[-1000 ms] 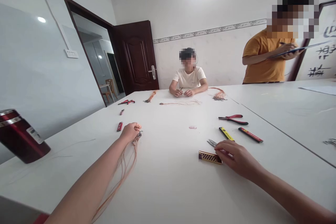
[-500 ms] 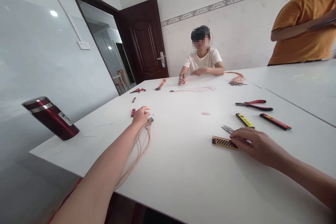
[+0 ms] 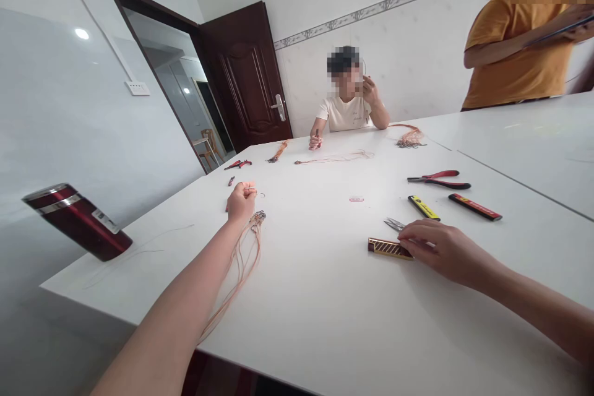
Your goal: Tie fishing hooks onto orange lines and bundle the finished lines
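Observation:
My left hand [image 3: 240, 203] is over the left part of the white table, thumb and fingers pinched together. Whatever is in that pinch is too small to make out. Just below it lies a bundle of orange cords [image 3: 241, 288] with dark metal ends, running under my forearm to the table edge. My right hand [image 3: 440, 247] rests on the table, its thumb and fingers closed around the right end of a gold-and-brown patterned lighter [image 3: 388, 248]. Pointed metal blades, probably scissors [image 3: 393, 224], stick out beside the fingertips; their handles are hidden under the hand.
Beyond my right hand lie a yellow lighter [image 3: 423, 208], a red lighter [image 3: 476, 206] and red-handled pliers [image 3: 439, 180]. A dark red tumbler [image 3: 78, 223] stands at the left edge. A seated co-worker [image 3: 348, 112] sits opposite; another person [image 3: 515, 55] stands at the right.
My left hand has lifted slightly away from the cord bundle and now covers most of a small red object. My right hand stays at the lighter. The seated co-worker has raised one hand to the head.

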### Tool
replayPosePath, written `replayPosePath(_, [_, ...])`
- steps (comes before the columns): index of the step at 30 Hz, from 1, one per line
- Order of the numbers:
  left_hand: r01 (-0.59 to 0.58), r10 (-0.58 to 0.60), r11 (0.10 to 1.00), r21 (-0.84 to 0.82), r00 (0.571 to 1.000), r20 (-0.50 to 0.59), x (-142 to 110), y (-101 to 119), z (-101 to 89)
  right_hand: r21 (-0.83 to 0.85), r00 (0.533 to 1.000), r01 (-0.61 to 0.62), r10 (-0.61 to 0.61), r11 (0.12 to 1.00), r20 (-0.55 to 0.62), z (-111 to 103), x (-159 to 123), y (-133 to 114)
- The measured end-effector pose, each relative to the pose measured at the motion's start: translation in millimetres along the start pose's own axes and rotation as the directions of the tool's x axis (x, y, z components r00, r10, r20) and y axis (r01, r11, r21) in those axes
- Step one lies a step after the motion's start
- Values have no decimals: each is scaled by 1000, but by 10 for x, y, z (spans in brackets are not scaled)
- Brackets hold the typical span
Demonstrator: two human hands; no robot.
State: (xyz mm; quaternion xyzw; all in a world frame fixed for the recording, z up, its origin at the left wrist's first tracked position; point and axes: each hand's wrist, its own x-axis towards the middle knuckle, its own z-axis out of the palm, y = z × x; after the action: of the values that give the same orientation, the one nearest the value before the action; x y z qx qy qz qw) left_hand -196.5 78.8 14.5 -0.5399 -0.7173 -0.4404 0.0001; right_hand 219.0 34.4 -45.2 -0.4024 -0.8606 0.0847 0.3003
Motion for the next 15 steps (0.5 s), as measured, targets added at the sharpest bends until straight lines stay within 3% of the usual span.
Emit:
replayPosePath(10, [-91, 63, 984, -156, 982, -177, 411, 203, -192, -7, 1000, -3, 3, 1000, 22, -1, -3, -9])
replayPosePath(15, [-108, 33, 955, -276, 964, -262, 519, 361, -206, -10, 1000, 9, -9, 1000, 25, -7, -2, -16])
